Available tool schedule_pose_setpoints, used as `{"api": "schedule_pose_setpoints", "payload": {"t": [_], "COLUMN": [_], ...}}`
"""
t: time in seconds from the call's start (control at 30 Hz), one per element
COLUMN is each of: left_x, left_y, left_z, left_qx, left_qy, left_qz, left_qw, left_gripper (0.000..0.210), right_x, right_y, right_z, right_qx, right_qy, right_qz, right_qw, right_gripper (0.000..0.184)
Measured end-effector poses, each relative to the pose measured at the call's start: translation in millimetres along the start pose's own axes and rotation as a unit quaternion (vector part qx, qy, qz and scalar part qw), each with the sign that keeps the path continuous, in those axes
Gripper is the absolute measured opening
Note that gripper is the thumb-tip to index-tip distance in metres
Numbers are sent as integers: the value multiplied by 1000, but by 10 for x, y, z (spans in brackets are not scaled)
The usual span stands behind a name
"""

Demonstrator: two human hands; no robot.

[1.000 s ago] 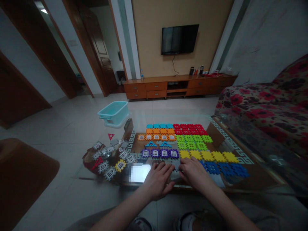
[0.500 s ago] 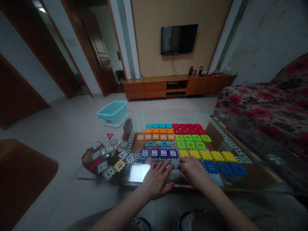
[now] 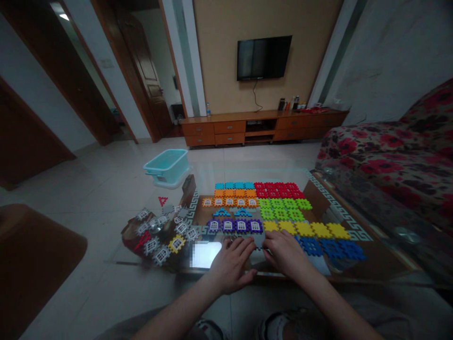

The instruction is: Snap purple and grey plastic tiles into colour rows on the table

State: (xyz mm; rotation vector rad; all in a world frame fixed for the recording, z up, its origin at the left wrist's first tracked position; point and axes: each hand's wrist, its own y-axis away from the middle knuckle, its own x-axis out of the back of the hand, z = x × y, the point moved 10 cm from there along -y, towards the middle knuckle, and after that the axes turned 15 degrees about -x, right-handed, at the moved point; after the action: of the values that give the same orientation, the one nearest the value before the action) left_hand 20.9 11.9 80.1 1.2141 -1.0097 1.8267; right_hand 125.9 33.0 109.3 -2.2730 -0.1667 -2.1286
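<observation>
Flat interlocking plastic building tiles lie in colour groups on the glass table (image 3: 385,262). My left hand (image 3: 231,262) rests over the near row with its fingers spread and thumb apart, covering what is beneath. My right hand (image 3: 285,252) has its fingers curled at the right side of a grey building tile (image 3: 259,242), which shows between the hands. Purple window tiles (image 3: 228,225) sit just beyond my left hand. Beyond my right hand run yellow tiles (image 3: 304,229), with blue tiles (image 3: 331,247) to its right.
A white glowing rectangle (image 3: 205,255) is left of my left hand. Loose grey window tiles (image 3: 162,255) and one yellow window tile (image 3: 176,243) lie at the table's left end. Orange (image 3: 235,193), red (image 3: 278,190) and green tiles (image 3: 283,203) fill the far rows. A teal tub (image 3: 168,165) stands beyond.
Both hands stay almost in the same place at the grey tile. The whole view has shifted very slightly; no tile has visibly moved.
</observation>
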Motion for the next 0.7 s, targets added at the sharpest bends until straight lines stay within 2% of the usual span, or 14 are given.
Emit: {"api": "schedule_pose_setpoints", "payload": {"t": [0.7], "left_x": [-15], "left_y": [9], "left_z": [-13], "left_qx": [-3], "left_qy": [-7], "left_qz": [0], "left_qw": [1000], "left_gripper": [65], "right_x": [33], "right_y": [-1], "right_z": [27], "right_qx": [1], "right_qy": [5], "right_qz": [7], "right_qw": [1000], "right_gripper": [11]}}
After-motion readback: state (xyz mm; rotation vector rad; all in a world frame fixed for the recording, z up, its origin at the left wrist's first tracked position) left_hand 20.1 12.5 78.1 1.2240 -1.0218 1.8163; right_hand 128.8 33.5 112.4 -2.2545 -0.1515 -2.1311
